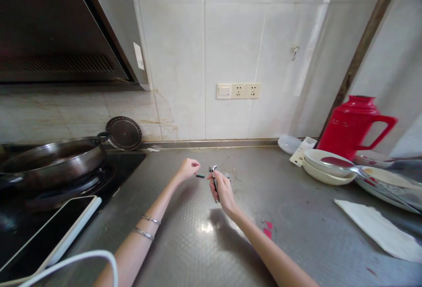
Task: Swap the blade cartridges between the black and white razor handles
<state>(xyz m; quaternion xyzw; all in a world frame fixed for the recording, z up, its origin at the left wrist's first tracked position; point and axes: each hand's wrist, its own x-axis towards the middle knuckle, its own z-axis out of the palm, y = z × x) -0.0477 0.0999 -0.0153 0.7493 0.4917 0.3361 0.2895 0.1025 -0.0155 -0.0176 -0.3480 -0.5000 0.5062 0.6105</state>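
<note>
Near the middle of the counter, my left hand [188, 168] is closed, its fingers curled in a pinch. A short dark green stick [200, 176] juts from its fingertips toward the right; its other end is hidden. Just to the right, my right hand [223, 191] is wrapped around a small hand tool [213, 169] with a shiny metal head and a dark handle. The tool's head points up and away, close to the stick but apart from it. Fingers cover most of the handle, so its exact kind cannot be made out.
At left, a steel pan [62, 159] sits on the black stove [132, 164], with a phone [49, 238] and white cable [99, 254] nearer. Bowls [326, 172], a red thermos jug [349, 128] and a white paper [379, 227] are at right. Red scraps [267, 230] lie beside my right forearm.
</note>
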